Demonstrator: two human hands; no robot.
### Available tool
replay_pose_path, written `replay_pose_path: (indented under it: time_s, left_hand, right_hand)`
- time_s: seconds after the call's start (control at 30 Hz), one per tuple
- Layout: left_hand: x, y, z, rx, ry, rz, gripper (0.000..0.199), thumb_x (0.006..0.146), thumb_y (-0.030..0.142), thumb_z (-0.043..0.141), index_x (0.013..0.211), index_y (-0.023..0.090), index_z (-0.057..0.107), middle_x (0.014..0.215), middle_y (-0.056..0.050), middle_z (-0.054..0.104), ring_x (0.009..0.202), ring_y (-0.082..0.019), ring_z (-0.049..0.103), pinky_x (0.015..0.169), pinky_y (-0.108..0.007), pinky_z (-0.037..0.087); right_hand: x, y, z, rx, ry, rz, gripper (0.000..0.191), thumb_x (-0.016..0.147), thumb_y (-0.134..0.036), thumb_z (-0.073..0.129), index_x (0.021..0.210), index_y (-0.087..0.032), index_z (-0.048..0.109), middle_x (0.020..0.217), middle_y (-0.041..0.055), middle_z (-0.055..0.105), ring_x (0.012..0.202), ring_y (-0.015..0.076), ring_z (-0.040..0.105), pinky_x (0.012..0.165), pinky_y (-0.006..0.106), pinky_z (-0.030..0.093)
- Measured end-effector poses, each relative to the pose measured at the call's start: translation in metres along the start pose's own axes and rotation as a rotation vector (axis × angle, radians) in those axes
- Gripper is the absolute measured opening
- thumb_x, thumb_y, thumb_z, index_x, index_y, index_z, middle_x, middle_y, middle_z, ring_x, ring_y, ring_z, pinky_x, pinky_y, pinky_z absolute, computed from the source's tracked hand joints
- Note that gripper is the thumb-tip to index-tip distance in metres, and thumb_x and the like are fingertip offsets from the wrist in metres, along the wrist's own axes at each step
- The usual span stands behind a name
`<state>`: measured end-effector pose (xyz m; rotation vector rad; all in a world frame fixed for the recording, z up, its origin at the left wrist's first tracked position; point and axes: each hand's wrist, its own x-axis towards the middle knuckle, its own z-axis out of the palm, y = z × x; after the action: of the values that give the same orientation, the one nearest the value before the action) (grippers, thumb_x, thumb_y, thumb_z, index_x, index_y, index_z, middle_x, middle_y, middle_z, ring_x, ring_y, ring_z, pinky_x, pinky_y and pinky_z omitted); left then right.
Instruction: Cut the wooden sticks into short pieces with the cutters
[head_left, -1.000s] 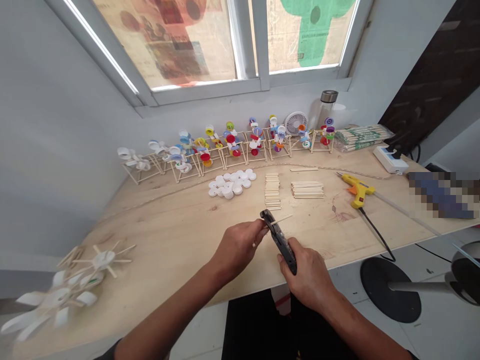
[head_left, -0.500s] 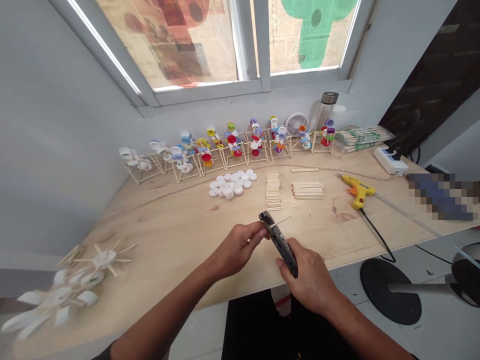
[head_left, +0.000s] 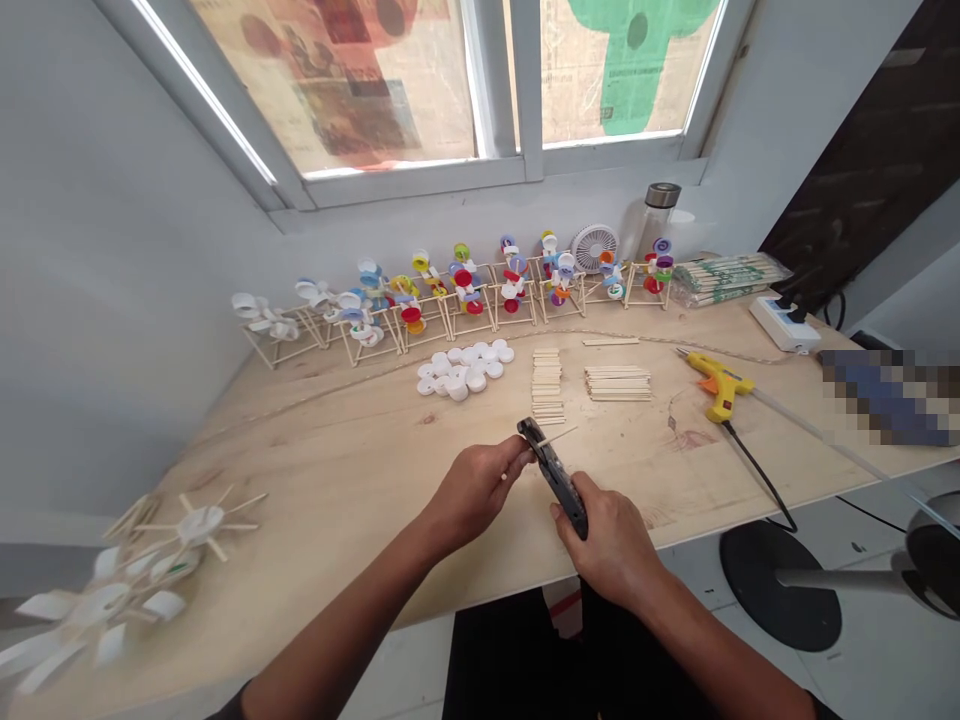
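Above the table's near part, my left hand (head_left: 476, 492) is closed on a thin wooden stick (head_left: 560, 436) in a pinch. That stick passes through the jaws of a black cutting tool (head_left: 555, 475), and its free end points up and to the right. My right hand (head_left: 616, 540) is wrapped round the tool's handles. Beyond the hands lie a column of short sticks (head_left: 547, 383), a stack of longer sticks (head_left: 618, 384) and a group of white bottle caps (head_left: 465, 368). One separate stick (head_left: 610, 342) lies behind the stack.
Along the wall stand several stick frames with coloured cap wheels (head_left: 463, 290), a small white fan (head_left: 595, 248) and a glass bottle (head_left: 657, 222). A yellow glue gun (head_left: 720, 385) and a power strip (head_left: 784, 322) are at right. White wheels (head_left: 201, 524) lie at left.
Both hands, with the tool and stick, have shifted very slightly up and to the left in view. Their holds look the same.
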<state>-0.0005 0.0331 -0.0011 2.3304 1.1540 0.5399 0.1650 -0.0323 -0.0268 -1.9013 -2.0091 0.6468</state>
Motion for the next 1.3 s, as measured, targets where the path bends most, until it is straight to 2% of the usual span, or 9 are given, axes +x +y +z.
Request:
replay_pose_path:
  time_s: [0.1, 0.2, 0.4, 0.67, 0.9, 1.0, 1.1, 1.2, 1.3]
  left_hand:
    - [0.000, -0.004, 0.010, 0.090, 0.079, 0.012, 0.024, 0.089, 0.023, 0.031, 0.074, 0.018, 0.048, 0.054, 0.002, 0.049, 0.047, -0.011, 0.046, 0.047, -0.019, 0.030]
    - [0.002, -0.006, 0.015, 0.117, 0.100, 0.022, 0.023, 0.089, 0.023, 0.031, 0.073, 0.018, 0.047, 0.056, 0.001, 0.052, 0.048, -0.011, 0.048, 0.048, -0.019, 0.031]
    - [0.008, -0.010, 0.015, 0.161, 0.034, -0.017, 0.024, 0.090, 0.025, 0.030, 0.076, 0.018, 0.048, 0.058, 0.000, 0.057, 0.050, -0.012, 0.052, 0.049, -0.020, 0.032]
    - [0.013, -0.027, 0.025, 0.192, -0.021, -0.067, 0.022, 0.090, 0.024, 0.030, 0.081, 0.019, 0.049, 0.061, -0.001, 0.060, 0.056, -0.015, 0.057, 0.050, -0.022, 0.032]
    - [0.011, -0.036, 0.030, 0.092, 0.001, -0.087, 0.024, 0.090, 0.027, 0.028, 0.079, 0.019, 0.049, 0.068, -0.002, 0.062, 0.059, -0.015, 0.057, 0.053, -0.022, 0.035]
    - [0.007, -0.037, 0.029, 0.023, 0.011, -0.089, 0.024, 0.090, 0.029, 0.028, 0.080, 0.019, 0.048, 0.072, -0.002, 0.062, 0.062, -0.014, 0.058, 0.057, -0.022, 0.038]
    - [0.004, -0.036, 0.029, -0.033, 0.027, -0.097, 0.023, 0.091, 0.031, 0.028, 0.085, 0.020, 0.048, 0.077, -0.002, 0.062, 0.067, -0.013, 0.058, 0.061, -0.022, 0.040]
    - [0.005, -0.032, 0.033, -0.036, 0.045, -0.080, 0.024, 0.091, 0.031, 0.028, 0.087, 0.020, 0.048, 0.079, -0.002, 0.061, 0.070, -0.013, 0.057, 0.064, -0.022, 0.041]
    - [0.016, -0.022, 0.042, 0.047, 0.040, -0.051, 0.026, 0.090, 0.031, 0.027, 0.083, 0.019, 0.050, 0.082, -0.004, 0.062, 0.075, -0.014, 0.058, 0.066, -0.023, 0.042]
  right_hand:
    - [0.002, 0.001, -0.001, -0.029, -0.001, 0.006, 0.011, 0.081, -0.030, 0.046, 0.079, -0.020, 0.047, 0.060, 0.0003, 0.058, 0.053, 0.0153, 0.053, 0.050, 0.024, 0.020]
    - [0.003, 0.001, -0.003, -0.051, 0.005, 0.000, 0.012, 0.082, -0.031, 0.046, 0.078, -0.020, 0.047, 0.060, 0.0007, 0.059, 0.053, 0.0151, 0.052, 0.050, 0.024, 0.020]
    - [0.007, 0.003, -0.002, -0.030, -0.021, 0.015, 0.011, 0.082, -0.030, 0.045, 0.078, -0.020, 0.047, 0.058, -0.0004, 0.057, 0.051, 0.0140, 0.050, 0.049, 0.024, 0.019]
    - [0.018, 0.008, 0.005, -0.028, -0.089, 0.041, 0.010, 0.081, -0.028, 0.044, 0.077, -0.019, 0.048, 0.061, 0.0011, 0.060, 0.054, 0.0150, 0.053, 0.049, 0.024, 0.020]
    - [0.022, 0.007, 0.011, -0.127, -0.068, 0.037, 0.008, 0.078, -0.025, 0.048, 0.079, -0.018, 0.051, 0.065, 0.0048, 0.063, 0.055, 0.0168, 0.054, 0.050, 0.026, 0.019]
    - [0.024, 0.009, 0.008, 0.003, -0.079, 0.044, 0.008, 0.077, -0.026, 0.049, 0.075, -0.019, 0.052, 0.062, 0.0027, 0.061, 0.055, 0.0163, 0.053, 0.051, 0.025, 0.023]
    - [0.024, 0.014, 0.001, 0.290, -0.085, 0.063, 0.008, 0.078, -0.025, 0.049, 0.073, -0.019, 0.052, 0.061, -0.0003, 0.057, 0.057, 0.0147, 0.051, 0.053, 0.023, 0.030]
    - [0.019, 0.020, -0.005, 0.618, -0.088, 0.105, 0.009, 0.079, -0.026, 0.047, 0.077, -0.019, 0.053, 0.060, -0.0035, 0.050, 0.053, 0.0118, 0.047, 0.051, 0.022, 0.034]
    - [0.010, 0.027, -0.010, 0.843, -0.069, 0.146, 0.014, 0.081, -0.030, 0.046, 0.086, -0.018, 0.051, 0.057, -0.0056, 0.044, 0.049, 0.0105, 0.044, 0.049, 0.022, 0.036]
